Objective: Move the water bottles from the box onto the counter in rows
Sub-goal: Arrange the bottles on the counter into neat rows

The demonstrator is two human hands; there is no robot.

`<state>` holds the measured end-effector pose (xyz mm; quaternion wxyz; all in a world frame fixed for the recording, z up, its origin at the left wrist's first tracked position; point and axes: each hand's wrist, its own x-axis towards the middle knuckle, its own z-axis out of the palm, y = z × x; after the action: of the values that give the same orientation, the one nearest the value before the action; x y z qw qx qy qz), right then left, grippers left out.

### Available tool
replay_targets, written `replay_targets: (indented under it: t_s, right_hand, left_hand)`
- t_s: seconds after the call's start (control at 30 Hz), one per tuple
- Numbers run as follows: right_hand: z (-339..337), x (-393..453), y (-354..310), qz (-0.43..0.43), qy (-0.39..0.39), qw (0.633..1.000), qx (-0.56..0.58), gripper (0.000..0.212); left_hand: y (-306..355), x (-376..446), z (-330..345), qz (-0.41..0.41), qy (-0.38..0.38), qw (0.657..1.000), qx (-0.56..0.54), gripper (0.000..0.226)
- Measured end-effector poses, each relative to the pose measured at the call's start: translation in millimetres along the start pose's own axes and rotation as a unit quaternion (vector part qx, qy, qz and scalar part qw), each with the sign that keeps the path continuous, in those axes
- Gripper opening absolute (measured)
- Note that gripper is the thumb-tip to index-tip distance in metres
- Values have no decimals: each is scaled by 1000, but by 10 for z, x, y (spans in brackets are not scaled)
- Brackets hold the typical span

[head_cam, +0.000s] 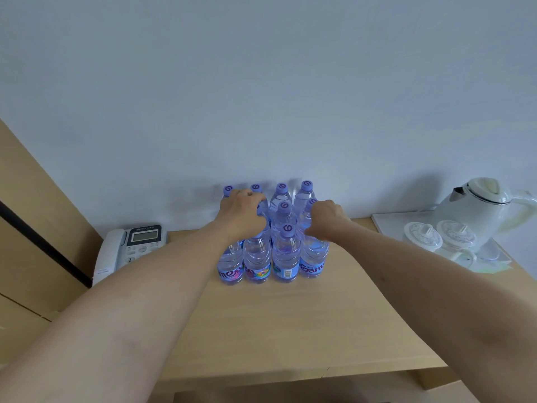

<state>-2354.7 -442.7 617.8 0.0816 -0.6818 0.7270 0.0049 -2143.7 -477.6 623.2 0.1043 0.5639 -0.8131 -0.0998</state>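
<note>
Twelve water bottles [286,251], one phone [130,248], one kettle [476,210], two lidded cups [422,237]

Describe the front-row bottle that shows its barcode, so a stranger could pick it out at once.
Start at the wooden counter against the pale wall, between the desk phone and the white kettle. A block of purple-capped water bottles stands there; take its nearest row. The barcode bottle is third from the left, the only one whose label shows a white barcode panel rather than coloured lettering.

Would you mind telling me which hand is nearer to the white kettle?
Right. The right hand grips a bottle on the block's right side, the kettle's side. The left hand sits on the far left side of the bottles.
</note>
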Motion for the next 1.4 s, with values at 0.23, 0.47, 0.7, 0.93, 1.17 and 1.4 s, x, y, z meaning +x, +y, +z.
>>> replay_targets:
  t_s: [0.23, 0.47, 0.7, 0.93, 1.17, 1.4]
  right_hand:
    - [-130, -5, -108, -6, -15, 1000, -11, 18]
    - [-62, 50, -394, -104, -43, 993, -32, 41]
    - [-76, 18, -532, -108, -59, 992, -22, 38]
    - [-111, -1, -535, -156, -73, 985, -32, 31]
    - [-117, -34, -501, -130, -40, 991, -18, 40]
    - [-152, -68, -549, -132, -68, 989, -31, 19]
  left_hand:
    - [32, 44, 19, 2, -10, 1000, 15, 49]
    - [-45, -11, -31, -12, -7, 999, 30, 47]
    - [-70, -74, -99, -24, -6, 999, 24, 50]
    - [-63, -109, -89, -24, -12, 999, 30, 47]
    - [-61, -110, -20, -21, -16, 999, 31, 45]
    - [-62, -116, -7, -17, -9, 999, 29, 42]
